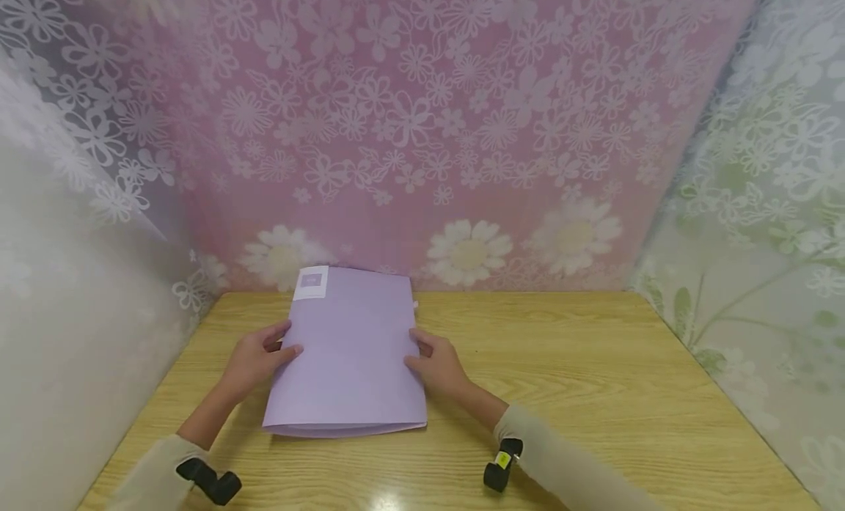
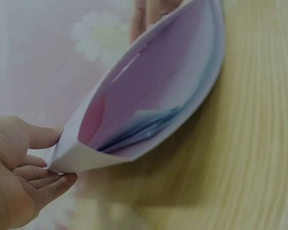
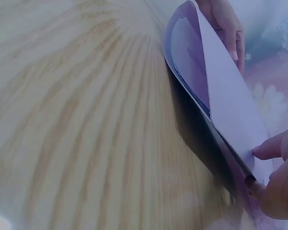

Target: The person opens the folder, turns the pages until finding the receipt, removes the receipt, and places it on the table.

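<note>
We have the lilac file folder [image 1: 353,357] over the table [image 1: 561,364], its near end gaping. Our left grip [image 1: 256,358] pinches one long side, our right grip [image 1: 441,364] the other. It looks light and bendy, likely to crease, so we'd hold those edges gently. Bluish sheets [image 2: 146,127] inside might slip out the mouth. The flowered wall [image 1: 409,166] stands behind, limiting forward room.

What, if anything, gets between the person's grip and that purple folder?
Nothing visible does. The left grip holds the purple folder directly by its left edge, and the right grip holds it by the right edge, with no other object seen between them and it.
</note>
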A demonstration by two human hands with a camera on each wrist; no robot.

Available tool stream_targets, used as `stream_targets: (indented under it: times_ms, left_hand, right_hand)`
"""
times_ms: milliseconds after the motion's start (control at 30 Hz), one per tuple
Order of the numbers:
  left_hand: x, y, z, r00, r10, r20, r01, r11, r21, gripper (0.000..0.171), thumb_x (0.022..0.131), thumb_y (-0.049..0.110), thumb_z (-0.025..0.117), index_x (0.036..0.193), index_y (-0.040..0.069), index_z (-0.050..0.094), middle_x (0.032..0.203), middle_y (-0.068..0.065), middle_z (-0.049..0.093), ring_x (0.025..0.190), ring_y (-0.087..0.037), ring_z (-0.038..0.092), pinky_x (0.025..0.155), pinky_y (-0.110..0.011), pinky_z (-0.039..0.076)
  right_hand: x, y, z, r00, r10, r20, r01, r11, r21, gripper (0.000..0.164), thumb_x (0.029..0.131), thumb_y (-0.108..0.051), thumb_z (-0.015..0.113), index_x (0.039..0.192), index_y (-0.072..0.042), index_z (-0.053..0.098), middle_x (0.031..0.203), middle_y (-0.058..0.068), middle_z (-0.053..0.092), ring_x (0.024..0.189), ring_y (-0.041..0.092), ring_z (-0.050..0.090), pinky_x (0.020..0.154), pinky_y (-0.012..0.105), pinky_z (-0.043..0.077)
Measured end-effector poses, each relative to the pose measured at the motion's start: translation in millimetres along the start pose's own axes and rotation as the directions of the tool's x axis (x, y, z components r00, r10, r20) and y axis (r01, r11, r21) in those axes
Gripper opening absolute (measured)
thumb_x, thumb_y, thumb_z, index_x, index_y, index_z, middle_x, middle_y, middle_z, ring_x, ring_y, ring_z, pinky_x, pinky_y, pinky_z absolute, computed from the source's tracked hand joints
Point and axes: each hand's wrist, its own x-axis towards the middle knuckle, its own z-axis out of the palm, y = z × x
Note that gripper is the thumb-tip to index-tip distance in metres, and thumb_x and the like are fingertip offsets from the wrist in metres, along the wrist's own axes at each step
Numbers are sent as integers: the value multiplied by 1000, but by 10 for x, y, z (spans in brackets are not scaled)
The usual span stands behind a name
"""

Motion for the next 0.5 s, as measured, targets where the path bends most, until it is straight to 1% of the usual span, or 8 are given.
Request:
stream_targets:
  times_ms: [133,267,367,500]
  left_hand:
    - [47,36,244,999,-19,36,21,998,-51,68,97,23,72,151,-6,43,155,-29,43,135,-49,51,104,-52,51]
    - [72,68,457,997,-20,71,28,993,-112,71,93,23,76,150,-6,44,155,-28,43,135,-48,52,105,-51,51]
    - [90,101,601,995,-1,101,16,989,-149,74,92,24,77,151,-4,43,155,-28,43,135,-47,52,104,-48,53]
    - [111,127,729,992,52,115,-35,988,-148,72,93,20,76,150,-7,43,154,-30,44,134,-46,55,102,-47,55]
  right_hand:
    - [-56,1,-228,1000,-3,-24,2,998,-61,56,92,3,69,144,12,48,154,29,43,145,42,41,113,45,42]
    - [-122,21,-442,999,-3,-34,0,996,-85,57,91,3,70,144,12,49,153,30,45,143,43,44,111,45,44]
    - [-178,98,-604,998,15,-54,-17,999,-49,58,92,4,70,145,11,48,154,29,44,144,43,42,112,43,43]
    - [-243,198,-758,998,22,-51,-22,1000,2,59,92,5,68,146,13,45,155,31,41,145,44,39,114,42,40]
